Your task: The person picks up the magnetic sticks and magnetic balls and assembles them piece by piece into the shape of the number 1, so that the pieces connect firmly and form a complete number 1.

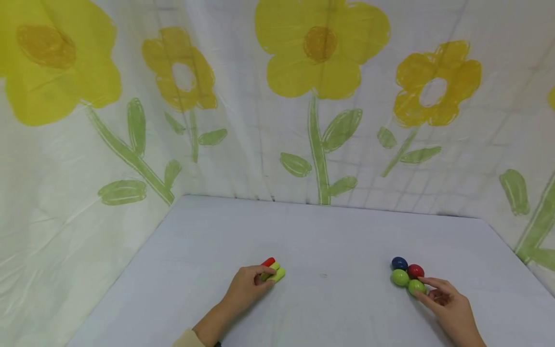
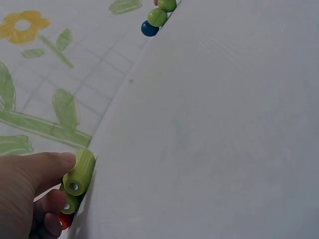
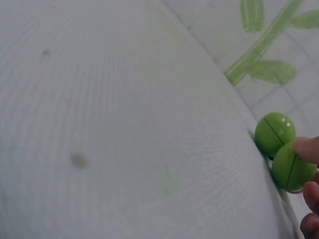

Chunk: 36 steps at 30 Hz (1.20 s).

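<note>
My left hand [image 1: 248,290] is at the left of the table, its thumb and fingers pinching a yellow-green cylinder [image 1: 278,275]. Against that lie a second yellow-green cylinder [image 2: 73,203] and a red cylinder [image 1: 269,261], both partly covered by the fingers. The cylinder ends have small pale round spots in the left wrist view. Over on the right, my right hand [image 1: 453,306] holds the nearest glossy green ball [image 1: 417,287] between thumb and forefinger. Clustered with it are another green ball [image 1: 400,277], a red ball [image 1: 416,271] and a dark blue ball [image 1: 399,263].
A pale table [image 1: 321,241] lies under both hands, with a small mark [image 1: 323,275] between them. White sheeting with yellow flowers [image 1: 321,43] and green leaves hangs behind the table and along its sides.
</note>
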### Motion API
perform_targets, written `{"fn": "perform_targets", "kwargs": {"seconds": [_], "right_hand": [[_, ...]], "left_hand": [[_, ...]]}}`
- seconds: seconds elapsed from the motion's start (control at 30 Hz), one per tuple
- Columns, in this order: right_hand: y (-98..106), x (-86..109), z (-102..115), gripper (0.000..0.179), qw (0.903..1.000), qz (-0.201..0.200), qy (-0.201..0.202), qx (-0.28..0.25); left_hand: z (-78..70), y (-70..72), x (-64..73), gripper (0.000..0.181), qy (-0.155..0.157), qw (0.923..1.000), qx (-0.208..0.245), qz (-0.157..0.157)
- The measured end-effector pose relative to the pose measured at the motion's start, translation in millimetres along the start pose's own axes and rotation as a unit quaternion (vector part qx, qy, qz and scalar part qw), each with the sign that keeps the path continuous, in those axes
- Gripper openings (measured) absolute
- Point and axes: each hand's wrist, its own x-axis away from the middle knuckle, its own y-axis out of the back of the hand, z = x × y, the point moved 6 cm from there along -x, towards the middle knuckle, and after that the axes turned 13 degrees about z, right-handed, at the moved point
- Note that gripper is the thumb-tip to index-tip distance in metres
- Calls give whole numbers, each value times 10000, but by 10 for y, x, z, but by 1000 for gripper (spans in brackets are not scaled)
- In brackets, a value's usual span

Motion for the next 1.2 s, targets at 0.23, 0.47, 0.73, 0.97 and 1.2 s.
{"fn": "perform_targets", "kwargs": {"seconds": [0.23, 0.47, 0.73, 0.97, 1.2], "right_hand": [[-12, -6, -26, 47, 9999, 11, -133, 98], [-19, 1, -38, 46, 9998, -66, -123, 140], [-33, -2, -37, 46, 9998, 90, -90, 139], [-43, -10, -61, 49, 9995, 153, -237, 107], [-47, -16, -70, 48, 9998, 113, -140, 127]], "left_hand": [[-39, -53, -3, 18, -177, 9993, -328, 18], [-58, -78, 7, 19, -94, 9975, -690, 111], [-94, -72, 19, 21, -52, 9954, -934, 184], [-129, -83, 24, 24, 22, 9941, -1034, 311], [-130, -91, 19, 23, -31, 9953, -875, 424]]}}
